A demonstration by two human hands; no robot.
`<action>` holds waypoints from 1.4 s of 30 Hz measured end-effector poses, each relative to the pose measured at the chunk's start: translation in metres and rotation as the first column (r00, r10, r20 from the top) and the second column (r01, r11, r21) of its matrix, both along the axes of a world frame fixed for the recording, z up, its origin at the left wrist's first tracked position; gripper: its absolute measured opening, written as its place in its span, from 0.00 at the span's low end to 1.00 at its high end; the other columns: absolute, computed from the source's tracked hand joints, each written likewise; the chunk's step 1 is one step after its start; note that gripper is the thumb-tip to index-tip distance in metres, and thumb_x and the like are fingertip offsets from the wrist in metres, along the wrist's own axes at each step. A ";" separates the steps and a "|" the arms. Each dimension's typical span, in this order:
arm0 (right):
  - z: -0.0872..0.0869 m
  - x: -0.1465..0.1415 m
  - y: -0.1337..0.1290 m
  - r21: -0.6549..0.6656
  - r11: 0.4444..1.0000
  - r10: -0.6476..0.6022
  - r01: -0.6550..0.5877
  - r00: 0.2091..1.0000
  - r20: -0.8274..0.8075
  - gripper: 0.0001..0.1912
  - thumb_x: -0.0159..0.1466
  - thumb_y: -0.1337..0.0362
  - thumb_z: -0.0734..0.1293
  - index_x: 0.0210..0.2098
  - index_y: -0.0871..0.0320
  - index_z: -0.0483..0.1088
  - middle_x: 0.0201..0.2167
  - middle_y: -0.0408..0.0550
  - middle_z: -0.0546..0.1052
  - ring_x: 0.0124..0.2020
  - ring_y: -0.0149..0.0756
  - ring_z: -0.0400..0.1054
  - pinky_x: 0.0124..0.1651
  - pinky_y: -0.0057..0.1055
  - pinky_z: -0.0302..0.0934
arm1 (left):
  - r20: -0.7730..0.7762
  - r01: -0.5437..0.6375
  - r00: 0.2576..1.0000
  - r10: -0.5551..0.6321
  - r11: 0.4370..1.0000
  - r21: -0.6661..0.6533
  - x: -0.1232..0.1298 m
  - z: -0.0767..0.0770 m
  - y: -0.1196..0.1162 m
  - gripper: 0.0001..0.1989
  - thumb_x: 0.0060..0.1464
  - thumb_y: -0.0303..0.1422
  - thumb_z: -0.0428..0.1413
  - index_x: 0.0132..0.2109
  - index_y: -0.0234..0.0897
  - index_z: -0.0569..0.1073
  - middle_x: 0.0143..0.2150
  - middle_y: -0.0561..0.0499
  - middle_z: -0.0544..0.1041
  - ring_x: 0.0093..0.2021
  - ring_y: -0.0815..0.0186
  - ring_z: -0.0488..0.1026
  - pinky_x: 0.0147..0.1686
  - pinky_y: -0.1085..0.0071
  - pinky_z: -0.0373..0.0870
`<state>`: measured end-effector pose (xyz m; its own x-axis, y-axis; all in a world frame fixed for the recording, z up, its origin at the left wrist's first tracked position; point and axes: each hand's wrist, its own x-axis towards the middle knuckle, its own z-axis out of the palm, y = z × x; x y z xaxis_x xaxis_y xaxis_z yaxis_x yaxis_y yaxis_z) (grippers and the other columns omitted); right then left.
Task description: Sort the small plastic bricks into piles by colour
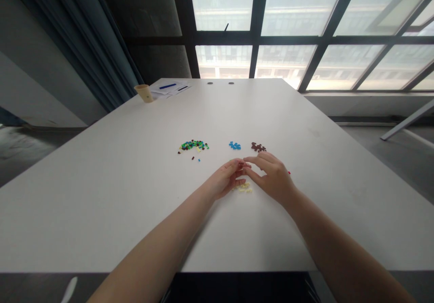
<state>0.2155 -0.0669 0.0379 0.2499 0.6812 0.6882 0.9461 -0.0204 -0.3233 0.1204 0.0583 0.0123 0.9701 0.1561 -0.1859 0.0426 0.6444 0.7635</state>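
My left hand is cupped above the table with its fingers curled. A few tiny dark brown pieces seem to lie at its fingers, partly hidden. My right hand meets it from the right, thumb and forefinger apart at the left fingertips, with nothing visible between them. Beneath the hands is a small pile of pale yellow pieces, partly covered by the left fingers. Just beyond the right hand sits a pile of brown pieces. Blue pieces form another pile to its left.
A mixed pile of green, blue, dark and yellow pieces lies left of centre on the white table, with a few strays nearer me. A red piece shows beside my right hand. At the far left stand a paper cup and papers with pens.
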 end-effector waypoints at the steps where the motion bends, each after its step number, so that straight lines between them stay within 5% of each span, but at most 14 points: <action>1: 0.001 0.001 -0.001 0.015 1.000 -0.004 0.004 1.000 -0.001 0.06 0.60 0.66 0.64 0.36 0.58 0.72 0.26 0.45 0.71 0.29 0.33 0.64 0.35 0.30 0.60 | 0.003 -0.001 1.000 0.001 1.000 -0.009 0.000 0.000 0.001 0.17 0.42 0.45 0.61 0.34 0.37 0.72 0.36 0.53 0.72 0.35 0.73 0.69 0.32 0.78 0.64; 10: -0.003 -0.002 0.001 -0.017 1.000 0.022 -0.022 1.000 -0.009 0.07 0.60 0.68 0.63 0.36 0.56 0.73 0.24 0.44 0.72 0.29 0.33 0.64 0.36 0.31 0.60 | 0.013 0.059 0.998 -0.060 0.997 0.059 0.000 -0.003 -0.002 0.19 0.43 0.47 0.60 0.36 0.37 0.71 0.34 0.52 0.71 0.33 0.73 0.68 0.30 0.78 0.64; 14: -0.007 0.013 0.001 -0.005 0.998 -0.055 0.055 0.997 -0.051 0.07 0.60 0.67 0.63 0.33 0.57 0.74 0.26 0.46 0.74 0.30 0.33 0.66 0.37 0.30 0.60 | -0.040 -0.038 0.998 0.053 0.949 0.314 0.001 0.002 0.007 0.21 0.46 0.49 0.56 0.41 0.38 0.71 0.36 0.50 0.72 0.35 0.69 0.69 0.33 0.73 0.65; 16: -0.009 0.031 -0.003 -0.006 0.980 -0.201 0.201 0.973 -0.114 0.07 0.59 0.64 0.65 0.31 0.58 0.75 0.26 0.46 0.74 0.29 0.33 0.66 0.35 0.29 0.60 | -0.065 -0.140 0.971 0.229 0.771 0.621 -0.001 0.005 0.025 0.18 0.51 0.46 0.52 0.42 0.38 0.70 0.39 0.48 0.73 0.37 0.66 0.70 0.37 0.70 0.65; 17: -0.011 0.042 -0.005 -0.029 0.954 -0.299 0.298 0.944 -0.138 0.07 0.58 0.63 0.65 0.30 0.58 0.75 0.24 0.46 0.73 0.27 0.33 0.65 0.33 0.29 0.59 | -0.048 -0.165 0.945 0.325 0.596 0.786 -0.003 0.005 0.036 0.15 0.53 0.42 0.51 0.42 0.38 0.70 0.39 0.47 0.73 0.39 0.65 0.69 0.39 0.68 0.65; 19: -0.016 0.064 -0.010 -0.126 0.873 -0.486 0.471 0.862 -0.142 0.08 0.57 0.62 0.66 0.28 0.59 0.76 0.22 0.46 0.72 0.26 0.34 0.65 0.32 0.30 0.58 | 0.012 -0.097 0.863 0.504 0.142 0.985 -0.008 0.003 0.061 0.11 0.54 0.36 0.50 0.41 0.37 0.71 0.42 0.45 0.73 0.42 0.62 0.68 0.45 0.64 0.63; 20: -0.019 0.073 -0.011 -0.197 0.827 -0.554 0.526 0.821 -0.134 0.09 0.57 0.61 0.65 0.29 0.59 0.76 0.24 0.47 0.73 0.27 0.34 0.65 0.33 0.30 0.58 | 0.004 0.024 0.818 0.575 -0.041 0.999 -0.011 0.001 0.073 0.10 0.53 0.33 0.50 0.41 0.36 0.71 0.43 0.44 0.72 0.45 0.59 0.67 0.48 0.61 0.61; 21: -0.022 0.081 -0.012 -0.267 0.778 -0.614 0.569 0.779 -0.128 0.09 0.57 0.62 0.65 0.30 0.58 0.76 0.26 0.48 0.74 0.28 0.36 0.66 0.34 0.31 0.58 | -0.024 0.162 0.768 0.640 -0.157 0.974 -0.014 -0.002 0.082 0.10 0.52 0.32 0.50 0.42 0.35 0.71 0.44 0.42 0.71 0.48 0.56 0.66 0.50 0.59 0.60; 24: -0.032 0.093 -0.010 -0.459 0.635 -0.730 0.622 0.677 -0.094 0.11 0.57 0.63 0.63 0.33 0.58 0.77 0.33 0.52 0.77 0.34 0.39 0.69 0.37 0.32 0.59 | -0.091 0.304 0.681 0.726 -0.168 0.938 -0.019 -0.014 0.099 0.11 0.50 0.29 0.52 0.42 0.33 0.70 0.45 0.36 0.69 0.50 0.50 0.64 0.48 0.56 0.60; 27: -0.040 0.095 -0.003 -0.552 0.562 -0.765 0.616 0.640 -0.066 0.12 0.58 0.62 0.62 0.35 0.58 0.77 0.36 0.55 0.77 0.36 0.41 0.70 0.37 0.32 0.61 | -0.100 0.343 0.659 0.746 -0.180 0.922 -0.018 -0.025 0.102 0.09 0.50 0.28 0.51 0.40 0.34 0.70 0.43 0.39 0.70 0.48 0.52 0.65 0.46 0.59 0.61; 32: -0.046 0.091 0.007 -0.576 0.571 -0.734 0.584 0.678 -0.041 0.12 0.58 0.63 0.62 0.34 0.58 0.77 0.35 0.58 0.77 0.36 0.41 0.71 0.35 0.34 0.62 | -0.076 0.280 0.705 0.705 -0.178 0.943 -0.016 -0.031 0.103 0.06 0.48 0.25 0.48 0.32 0.34 0.69 0.34 0.43 0.70 0.40 0.57 0.67 0.43 0.62 0.61; 38: -0.049 0.091 0.011 -0.572 0.610 -0.695 0.548 0.717 -0.055 0.13 0.59 0.68 0.60 0.35 0.57 0.77 0.36 0.57 0.77 0.36 0.40 0.71 0.37 0.34 0.62 | 0.003 0.037 0.708 0.706 -0.042 0.998 -0.016 -0.029 0.101 0.06 0.40 0.21 0.49 0.23 0.37 0.65 0.26 0.48 0.67 0.37 0.58 0.66 0.42 0.64 0.60; 42: -0.051 0.092 0.008 -0.557 0.640 -0.668 0.530 0.741 -0.063 0.16 0.57 0.72 0.59 0.37 0.55 0.77 0.39 0.54 0.77 0.37 0.39 0.71 0.39 0.34 0.63 | 0.006 -0.008 0.722 0.692 -0.001 1.000 -0.015 -0.029 0.099 0.07 0.39 0.21 0.49 0.22 0.37 0.64 0.25 0.49 0.67 0.38 0.58 0.67 0.43 0.64 0.59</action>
<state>0.3073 -0.0585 -0.0127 0.8299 0.5297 0.1750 0.5569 -0.7680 -0.3165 0.1052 0.1577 -0.0164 0.5703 0.8054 0.1614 0.5539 -0.5221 0.6485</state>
